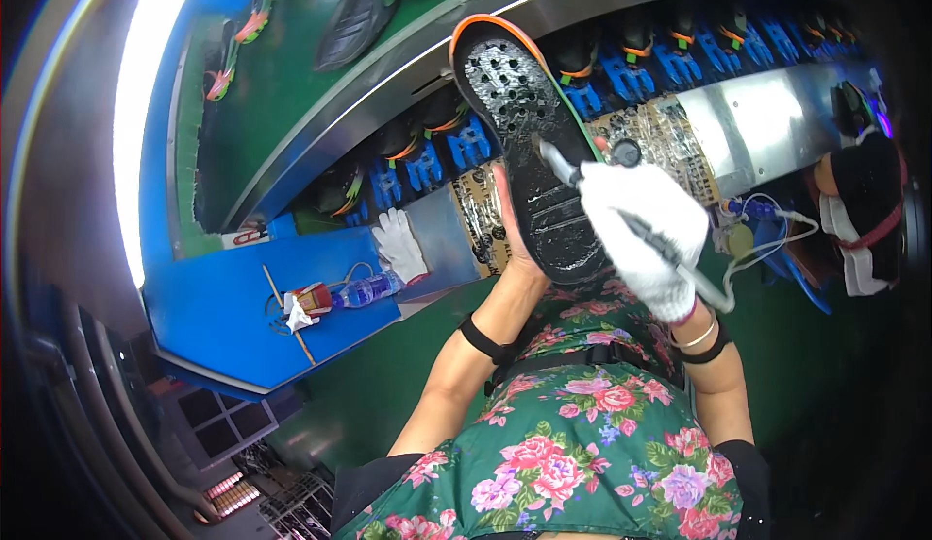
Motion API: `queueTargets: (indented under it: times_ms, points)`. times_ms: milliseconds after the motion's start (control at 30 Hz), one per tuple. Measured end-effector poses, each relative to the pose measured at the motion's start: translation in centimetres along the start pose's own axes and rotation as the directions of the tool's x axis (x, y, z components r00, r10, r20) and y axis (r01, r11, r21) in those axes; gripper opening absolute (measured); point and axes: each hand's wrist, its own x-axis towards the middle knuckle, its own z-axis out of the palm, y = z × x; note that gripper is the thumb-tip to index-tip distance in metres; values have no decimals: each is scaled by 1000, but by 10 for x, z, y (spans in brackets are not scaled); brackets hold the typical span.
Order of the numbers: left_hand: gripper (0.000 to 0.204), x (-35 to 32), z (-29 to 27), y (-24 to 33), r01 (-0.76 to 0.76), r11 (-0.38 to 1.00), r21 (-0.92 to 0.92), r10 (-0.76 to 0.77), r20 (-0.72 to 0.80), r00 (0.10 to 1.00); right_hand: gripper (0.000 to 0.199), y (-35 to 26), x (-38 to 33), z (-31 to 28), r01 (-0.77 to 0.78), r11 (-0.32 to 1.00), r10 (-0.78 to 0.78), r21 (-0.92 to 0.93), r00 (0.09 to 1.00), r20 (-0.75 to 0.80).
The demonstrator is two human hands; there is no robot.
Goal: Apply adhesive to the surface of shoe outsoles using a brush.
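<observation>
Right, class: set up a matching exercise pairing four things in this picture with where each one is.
Things:
1. shoe sole
2. spare glove
3. pen tool
4. bottle

Places:
A. lying on the blue table
B. in the gloved right hand
C. held up by the bare left hand
D. on the table edge, beside the metal plate

Pairs: 1-C, 2-D, 3-B, 4-A

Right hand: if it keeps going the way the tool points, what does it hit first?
The shoe sole: the right hand aims its tool's tip up-left at the black tread, seemingly already touching; depth unclear.
</observation>
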Motion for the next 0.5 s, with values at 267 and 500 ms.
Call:
queueTargets:
  times_ms: [267, 500]
  points:
    - [109, -19, -1, 31, -56, 998, 27, 52, 116, 992, 16, 0, -10, 19, -143, 977, 121, 159, 983, 138]
    - [121, -93, -3, 120, -309, 944, 113, 262, 309, 914, 24, 21, -31, 13, -411, 454, 484, 790, 859, 168]
